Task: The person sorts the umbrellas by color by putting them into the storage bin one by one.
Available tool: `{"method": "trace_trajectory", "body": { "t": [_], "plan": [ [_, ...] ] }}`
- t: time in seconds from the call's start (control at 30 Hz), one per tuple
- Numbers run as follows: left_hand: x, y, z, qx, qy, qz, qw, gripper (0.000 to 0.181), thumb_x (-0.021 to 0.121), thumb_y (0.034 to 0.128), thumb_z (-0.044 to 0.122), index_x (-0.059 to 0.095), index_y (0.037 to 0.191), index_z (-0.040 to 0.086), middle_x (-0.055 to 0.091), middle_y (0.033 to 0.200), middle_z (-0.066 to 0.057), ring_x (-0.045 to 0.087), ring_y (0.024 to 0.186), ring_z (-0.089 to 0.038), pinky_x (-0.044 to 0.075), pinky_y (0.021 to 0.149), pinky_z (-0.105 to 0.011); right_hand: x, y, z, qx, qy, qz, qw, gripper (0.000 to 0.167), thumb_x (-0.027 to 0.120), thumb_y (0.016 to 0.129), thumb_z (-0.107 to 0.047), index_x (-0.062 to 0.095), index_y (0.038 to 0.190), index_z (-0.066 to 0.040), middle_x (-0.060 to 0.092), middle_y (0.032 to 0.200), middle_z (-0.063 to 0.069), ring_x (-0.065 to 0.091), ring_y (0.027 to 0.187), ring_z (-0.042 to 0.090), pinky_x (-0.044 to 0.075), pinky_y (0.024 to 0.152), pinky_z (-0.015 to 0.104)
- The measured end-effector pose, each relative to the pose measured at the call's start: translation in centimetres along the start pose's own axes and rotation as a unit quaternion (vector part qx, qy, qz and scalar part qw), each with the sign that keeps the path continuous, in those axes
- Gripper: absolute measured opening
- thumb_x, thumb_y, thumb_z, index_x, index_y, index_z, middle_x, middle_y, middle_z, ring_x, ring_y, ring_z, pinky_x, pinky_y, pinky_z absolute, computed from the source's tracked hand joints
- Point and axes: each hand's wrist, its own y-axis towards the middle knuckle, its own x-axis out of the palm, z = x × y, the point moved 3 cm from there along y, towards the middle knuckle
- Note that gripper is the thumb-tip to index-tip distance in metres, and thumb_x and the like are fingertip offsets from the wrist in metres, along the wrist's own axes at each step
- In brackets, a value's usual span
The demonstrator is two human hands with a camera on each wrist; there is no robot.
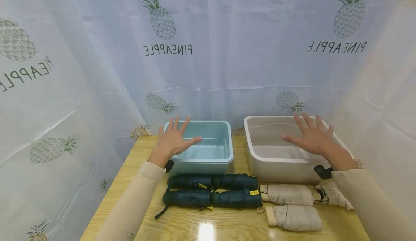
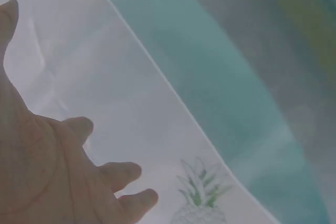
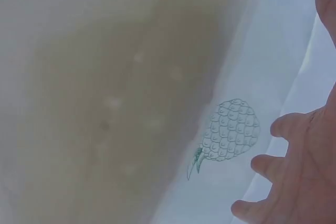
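My left hand [image 1: 173, 141] is spread over the left side of a light blue plastic bin [image 1: 199, 167], fingers apart and holding nothing. Over the right part of a larger beige bin [image 1: 282, 171], my right hand [image 1: 313, 138] is likewise spread and bare. Both bins look empty inside. In front of the blue bin lie several dark folded umbrellas [image 1: 186, 198] in two rows, some with yellow tags. Three beige folded umbrellas [image 1: 298, 217] lie before the beige bin, one partly behind my right forearm. The wrist views show the left palm [image 2: 47, 171] and right palm [image 3: 304, 171] with extended fingers.
A wooden table [image 1: 175, 226] carries the bins and umbrellas. White curtains [image 1: 224, 67] with pineapple prints hang behind it and at both sides. A narrow strip of table separates the two bins.
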Motion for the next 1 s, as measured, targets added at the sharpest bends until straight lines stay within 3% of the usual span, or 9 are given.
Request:
{"method": "trace_trajectory", "body": {
  "t": [0.2, 0.3, 0.37, 0.47, 0.63, 0.77, 0.87, 1.0],
  "plan": [
    [0.2, -1.4, 1.8, 0.028, -0.037, 0.028, 0.9985, 0.097, 0.04, 0.0891, 0.085, 0.004, 0.165, 0.037, 0.004, 0.173, -0.015, 0.002, 0.159, -0.042, 0.003, 0.121, -0.073, 0.1, -1.4, -0.3, -0.013, -0.008, 0.015, 0.9998, 0.107, 0.048, 0.093, -0.075, 0.002, 0.166, -0.012, 0.0, 0.169, 0.028, 0.0, 0.144, 0.07, 0.004, 0.097, 0.093],
    [0.4, -2.1, 3.0, 0.049, -0.066, 0.059, 0.9949, 0.094, 0.042, 0.0906, 0.083, 0.011, 0.165, 0.034, 0.018, 0.171, -0.015, 0.015, 0.158, -0.041, 0.009, 0.122, -0.072, 0.1, -2.3, -0.5, -0.027, -0.009, 0.038, 0.9989, 0.104, 0.053, 0.093, -0.071, 0.008, 0.165, -0.011, 0.007, 0.168, 0.03, 0.007, 0.145, 0.067, 0.008, 0.098, 0.091],
    [0.7, -2.5, 3.8, 0.062, -0.102, 0.077, 0.9899, 0.092, 0.045, 0.0921, 0.079, 0.016, 0.165, 0.031, 0.026, 0.169, -0.013, 0.022, 0.156, -0.04, 0.015, 0.121, -0.071, 0.0, -2.9, -0.8, -0.039, -0.009, 0.06, 0.9974, 0.103, 0.056, 0.093, -0.069, 0.011, 0.165, -0.01, 0.013, 0.166, 0.031, 0.013, 0.144, 0.066, 0.012, 0.097, 0.09],
    [1.6, -3.4, 5.1, 0.073, -0.178, 0.095, 0.9766, 0.087, 0.053, 0.0946, 0.07, 0.025, 0.164, 0.025, 0.034, 0.166, -0.01, 0.03, 0.154, -0.037, 0.023, 0.121, -0.067, -0.1, -3.8, -1.3, -0.061, -0.003, 0.101, 0.993, 0.1, 0.062, 0.092, -0.064, 0.018, 0.164, -0.009, 0.024, 0.162, 0.032, 0.021, 0.142, 0.063, 0.019, 0.098, 0.086],
    [3.3, -4.9, 7.3, 0.075, -0.31, 0.125, 0.9395, 0.072, 0.065, 0.0962, 0.052, 0.04, 0.158, 0.025, 0.047, 0.159, -0.005, 0.042, 0.147, -0.033, 0.037, 0.116, -0.06, 0.3, -5.3, -1.8, -0.085, 0.037, 0.154, 0.9837, 0.094, 0.07, 0.09, -0.054, 0.031, 0.159, -0.004, 0.033, 0.155, 0.033, 0.029, 0.138, 0.061, 0.024, 0.104, 0.078],
    [4.4, -5.8, 9.0, 0.106, -0.376, 0.175, 0.9036, 0.055, 0.068, 0.097, 0.039, 0.054, 0.148, 0.024, 0.061, 0.144, -0.002, 0.054, 0.137, -0.027, 0.046, 0.109, -0.055, 1.1, -6.9, -1.4, -0.082, 0.09, 0.175, 0.9771, 0.083, 0.073, 0.092, -0.045, 0.04, 0.154, -0.001, 0.037, 0.151, 0.035, 0.03, 0.135, 0.061, 0.023, 0.105, 0.077],
    [5.3, -6.3, 10.5, 0.148, -0.408, 0.214, 0.8751, 0.045, 0.068, 0.0973, 0.031, 0.06, 0.14, 0.019, 0.067, 0.134, -0.004, 0.06, 0.128, -0.022, 0.051, 0.103, -0.05, 1.5, -8.4, -1.1, -0.076, 0.132, 0.209, 0.966, 0.071, 0.075, 0.092, -0.035, 0.048, 0.147, 0.001, 0.041, 0.148, 0.035, 0.034, 0.132, 0.061, 0.024, 0.104, 0.078],
    [6.3, -7.2, 12.4, 0.188, -0.443, 0.244, 0.8422, 0.036, 0.067, 0.097, 0.022, 0.065, 0.132, 0.015, 0.071, 0.125, -0.006, 0.065, 0.119, -0.02, 0.055, 0.094, -0.045, 2.2, -10.3, -0.9, -0.072, 0.187, 0.269, 0.942, 0.055, 0.074, 0.092, -0.02, 0.056, 0.138, 0.003, 0.048, 0.141, 0.034, 0.038, 0.128, 0.06, 0.02, 0.108, 0.077]
  ]
}}
